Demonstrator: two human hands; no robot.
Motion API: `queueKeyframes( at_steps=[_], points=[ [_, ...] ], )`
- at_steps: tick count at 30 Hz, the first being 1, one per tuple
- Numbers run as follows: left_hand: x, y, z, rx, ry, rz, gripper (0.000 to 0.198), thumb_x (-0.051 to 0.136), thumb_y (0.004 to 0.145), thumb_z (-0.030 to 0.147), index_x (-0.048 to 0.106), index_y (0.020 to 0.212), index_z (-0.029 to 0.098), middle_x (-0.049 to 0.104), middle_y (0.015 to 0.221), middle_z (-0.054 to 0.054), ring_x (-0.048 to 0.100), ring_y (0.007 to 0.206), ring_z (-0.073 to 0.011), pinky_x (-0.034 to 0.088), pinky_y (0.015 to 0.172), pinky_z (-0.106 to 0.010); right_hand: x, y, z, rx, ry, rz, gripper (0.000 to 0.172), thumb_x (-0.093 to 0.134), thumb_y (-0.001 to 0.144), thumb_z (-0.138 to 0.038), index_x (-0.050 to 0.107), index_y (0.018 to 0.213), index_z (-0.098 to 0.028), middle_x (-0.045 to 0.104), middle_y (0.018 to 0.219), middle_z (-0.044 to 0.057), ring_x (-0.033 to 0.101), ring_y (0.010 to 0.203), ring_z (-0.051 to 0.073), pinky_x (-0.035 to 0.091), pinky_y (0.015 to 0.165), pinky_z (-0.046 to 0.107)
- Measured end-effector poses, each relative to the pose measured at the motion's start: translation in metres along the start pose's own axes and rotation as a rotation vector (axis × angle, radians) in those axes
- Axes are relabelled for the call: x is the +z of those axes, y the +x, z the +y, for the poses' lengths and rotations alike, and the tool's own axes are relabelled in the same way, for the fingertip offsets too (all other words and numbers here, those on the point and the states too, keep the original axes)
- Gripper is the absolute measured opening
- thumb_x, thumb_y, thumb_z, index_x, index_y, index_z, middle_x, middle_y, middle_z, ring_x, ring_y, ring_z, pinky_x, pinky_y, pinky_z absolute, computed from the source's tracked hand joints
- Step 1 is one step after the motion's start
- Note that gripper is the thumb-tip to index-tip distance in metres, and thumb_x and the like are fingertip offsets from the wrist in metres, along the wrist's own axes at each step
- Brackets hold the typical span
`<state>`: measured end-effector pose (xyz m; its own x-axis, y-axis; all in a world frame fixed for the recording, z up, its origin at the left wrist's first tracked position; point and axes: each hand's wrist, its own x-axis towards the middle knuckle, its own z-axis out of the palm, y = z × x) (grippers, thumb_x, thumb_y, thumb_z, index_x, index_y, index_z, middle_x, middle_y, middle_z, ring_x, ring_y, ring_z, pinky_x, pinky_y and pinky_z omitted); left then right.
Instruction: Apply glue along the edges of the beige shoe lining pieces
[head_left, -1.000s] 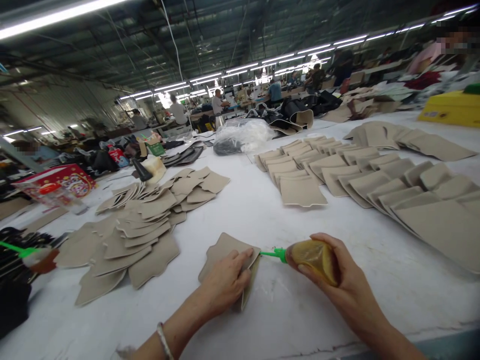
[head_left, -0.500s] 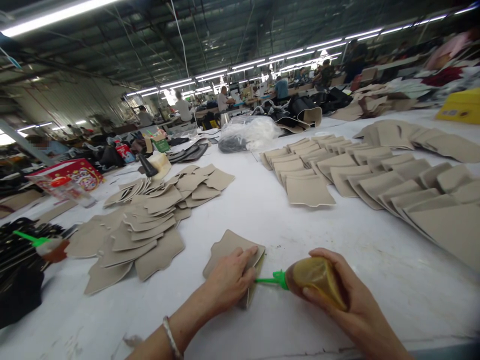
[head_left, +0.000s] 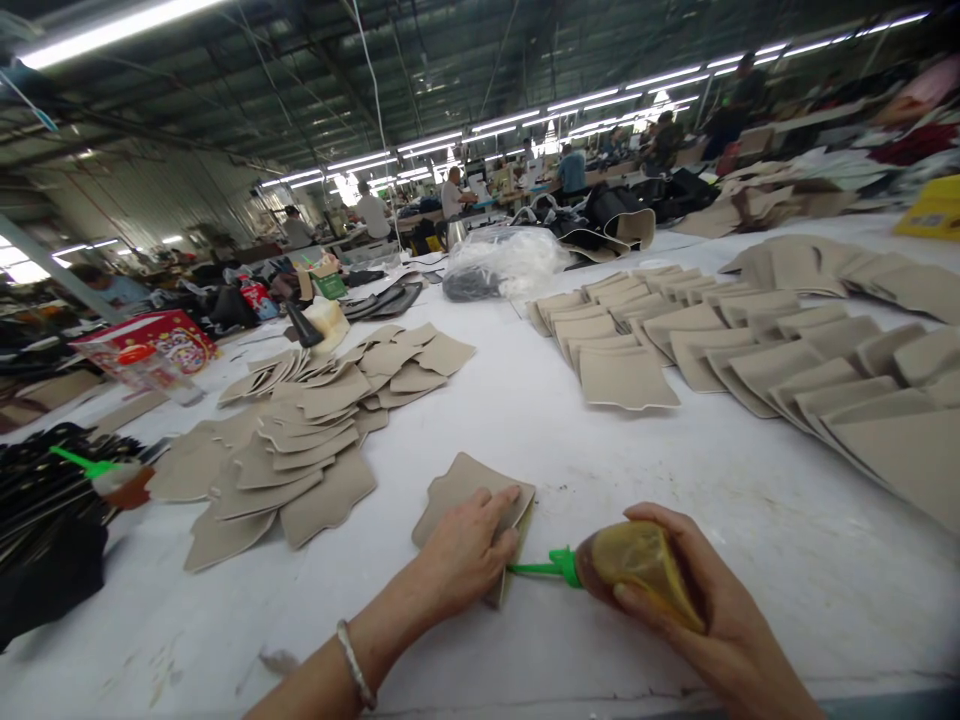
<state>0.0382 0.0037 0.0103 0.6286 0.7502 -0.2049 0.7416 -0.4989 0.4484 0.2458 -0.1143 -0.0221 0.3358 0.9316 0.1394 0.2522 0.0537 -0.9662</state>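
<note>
One star-cornered flat beige piece with pale edges (head_left: 454,495), lying on the white-covered table (head_left: 420,660), front centre, over another layer visible along its right edge. Left hand (head_left: 466,545), a silver-coloured bangle (head_left: 355,665) at the wrist: laid on top of the piece, index finger extended toward its right corner; whether the thumb pinches the edge cannot be told. Right hand (head_left: 701,605): grasping a soft translucent squeeze bottle of amber-brown content (head_left: 637,570), tipped sideways, its long green nozzle (head_left: 544,567) pointing left, tip at the piece's right edge beside the left thumb. Left: a heap of overlapping beige pieces (head_left: 315,440); beyond its near-left side, a second green-nozzled bottle (head_left: 129,487). Right: overlapping rows of beige pieces (head_left: 772,350). Rear centre: one clear plastic bag with dark contents (head_left: 502,265). Far right: one yellow box (head_left: 930,208).
</note>
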Motion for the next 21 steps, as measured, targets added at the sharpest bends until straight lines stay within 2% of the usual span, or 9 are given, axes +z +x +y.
queueKeyframes(
  at_steps=[5,11,16,21],
  points=[
    [-0.0020,-0.0006,0.0024,0.005,-0.018,-0.006,0.052,0.035,0.091,0.030,0.041,0.141,0.020,0.058,0.112,-0.009,0.058,0.101,-0.0239,0.043,0.090,-0.034,-0.0019,-0.0004,-0.0007,-0.015,0.030,-0.108,0.044,0.069,0.079,-0.044,0.052,0.115,-0.025,0.062,0.104,0.001,0.061,0.092,0.023,0.049,0.075,0.023],
    [0.0011,0.0006,-0.0006,-0.006,-0.013,0.007,0.051,0.035,0.091,0.030,0.041,0.141,0.022,0.058,0.109,-0.008,0.058,0.099,-0.0237,0.043,0.088,-0.033,-0.0020,0.0016,-0.0031,0.043,0.056,-0.020,0.045,0.066,0.081,-0.045,0.048,0.117,-0.026,0.060,0.099,-0.002,0.059,0.088,0.020,0.045,0.078,0.022],
    [0.0014,-0.0002,0.0007,-0.011,-0.013,0.001,0.052,0.036,0.090,0.030,0.042,0.141,0.021,0.058,0.109,-0.008,0.058,0.100,-0.0238,0.043,0.088,-0.033,-0.0021,-0.0006,0.0029,0.049,0.077,-0.093,0.048,0.070,0.078,-0.044,0.050,0.115,-0.023,0.061,0.102,0.002,0.059,0.093,0.024,0.047,0.077,0.024],
    [0.0003,0.0004,0.0053,-0.017,-0.021,0.000,0.052,0.035,0.090,0.028,0.042,0.141,0.019,0.058,0.110,-0.010,0.058,0.099,-0.0252,0.043,0.088,-0.035,0.0006,-0.0052,-0.0055,0.092,0.127,0.018,0.048,0.067,0.078,-0.048,0.050,0.115,-0.022,0.061,0.098,0.001,0.059,0.088,0.023,0.045,0.076,0.026]
  ],
)
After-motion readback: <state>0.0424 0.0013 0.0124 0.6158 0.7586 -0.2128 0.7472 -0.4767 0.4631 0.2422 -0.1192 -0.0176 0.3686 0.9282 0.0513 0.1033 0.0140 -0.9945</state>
